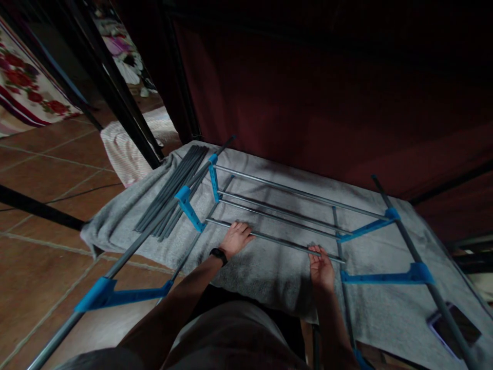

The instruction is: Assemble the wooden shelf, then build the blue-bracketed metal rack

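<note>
A metal rack of grey tubes and blue plastic side brackets (189, 206) lies flat on a grey cloth (269, 267) spread over the floor. My left hand (235, 239), with a black band on the wrist, rests on the nearest horizontal tube (277, 240), fingers curled over it. My right hand (320, 267) grips the same tube further right, near the blue bracket (385, 278). Three more tubes run parallel behind it, toward a dark red wall.
A bundle of loose grey tubes (173, 190) lies on the cloth at the left. A phone (456, 329) lies at the cloth's right edge. Tiled floor, a striped towel (123, 149) and black frame legs (115, 97) are at the left.
</note>
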Available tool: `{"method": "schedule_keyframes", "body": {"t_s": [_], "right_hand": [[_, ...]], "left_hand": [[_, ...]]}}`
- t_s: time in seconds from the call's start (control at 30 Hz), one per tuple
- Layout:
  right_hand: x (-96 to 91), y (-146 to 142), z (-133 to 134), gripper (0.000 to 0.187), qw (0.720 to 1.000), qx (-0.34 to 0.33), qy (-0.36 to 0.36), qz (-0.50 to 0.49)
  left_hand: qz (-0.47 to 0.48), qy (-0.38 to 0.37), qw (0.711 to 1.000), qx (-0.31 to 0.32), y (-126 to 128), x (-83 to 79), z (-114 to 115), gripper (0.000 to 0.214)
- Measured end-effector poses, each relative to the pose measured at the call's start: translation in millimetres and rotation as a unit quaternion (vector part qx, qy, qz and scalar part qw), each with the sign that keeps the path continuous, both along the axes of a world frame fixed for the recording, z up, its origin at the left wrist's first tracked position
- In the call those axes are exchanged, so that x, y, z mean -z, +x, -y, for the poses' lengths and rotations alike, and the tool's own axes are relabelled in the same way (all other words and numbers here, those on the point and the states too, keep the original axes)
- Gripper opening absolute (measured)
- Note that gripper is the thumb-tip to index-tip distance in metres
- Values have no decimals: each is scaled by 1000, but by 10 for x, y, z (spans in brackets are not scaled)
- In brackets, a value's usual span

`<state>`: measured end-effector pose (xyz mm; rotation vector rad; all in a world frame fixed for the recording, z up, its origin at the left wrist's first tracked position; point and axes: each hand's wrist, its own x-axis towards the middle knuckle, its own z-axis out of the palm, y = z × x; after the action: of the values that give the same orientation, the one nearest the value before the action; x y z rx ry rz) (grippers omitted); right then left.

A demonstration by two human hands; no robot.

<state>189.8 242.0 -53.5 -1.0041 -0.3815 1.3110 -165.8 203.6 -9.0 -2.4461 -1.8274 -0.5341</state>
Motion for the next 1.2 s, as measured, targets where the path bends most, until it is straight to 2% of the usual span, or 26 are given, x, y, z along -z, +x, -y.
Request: {"method": "schedule_keyframes", "body": {"t_s": [0.47,0.6,0.93,1.2], "right_hand": [[0,-38,-5,26,1000,7,10,19],[-39,-72,7,28,1000,10,14,18],[-158,-153,-1,24,999,29,4,-21],[-225,-202,-1,19,999,25,5,-21]], "left_hand": [[17,-3,1000,-2,-15,-14,0,28],[21,10,1000,-5,-23,-2,6,29],[42,48,997,34,-59,17,-49,37],[1,76,996,36,-71,-25,-84,36]]}}
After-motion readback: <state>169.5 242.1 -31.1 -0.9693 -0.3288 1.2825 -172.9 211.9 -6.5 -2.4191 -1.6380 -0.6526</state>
